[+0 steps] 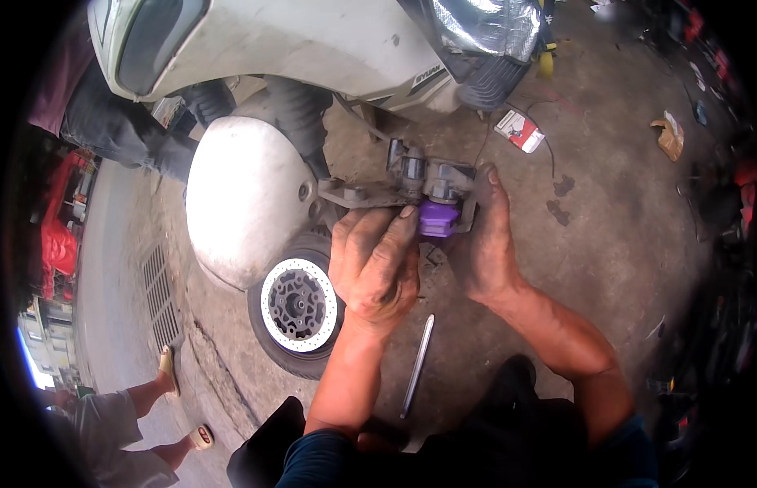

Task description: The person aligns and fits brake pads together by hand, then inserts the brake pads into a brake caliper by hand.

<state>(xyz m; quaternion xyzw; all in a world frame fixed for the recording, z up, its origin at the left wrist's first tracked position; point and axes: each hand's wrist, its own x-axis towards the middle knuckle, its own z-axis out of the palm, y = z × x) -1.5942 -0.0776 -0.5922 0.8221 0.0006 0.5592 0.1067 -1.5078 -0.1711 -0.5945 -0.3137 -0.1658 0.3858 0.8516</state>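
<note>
A brake caliper (443,183) hangs at the scooter's fork, near the middle of the view. A purple brake pad (438,220) sits at its near side. My left hand (374,256) is closed, its fingertips pinching at the pad's left edge beside the metal bracket (358,193). Around the caliper's right side wraps my right hand (488,244), its thumb pointing up along the body and its other fingers mostly hidden. The white front fender (244,199) stands left of the bracket.
A wheel with a brake disc (298,305) lies on the floor left of my forearm. A metal bar (419,366) rests between my arms. The pale scooter body (313,37) spans the top. A small red-and-white box (519,130) lies beyond. Another person's legs (154,398) show lower left.
</note>
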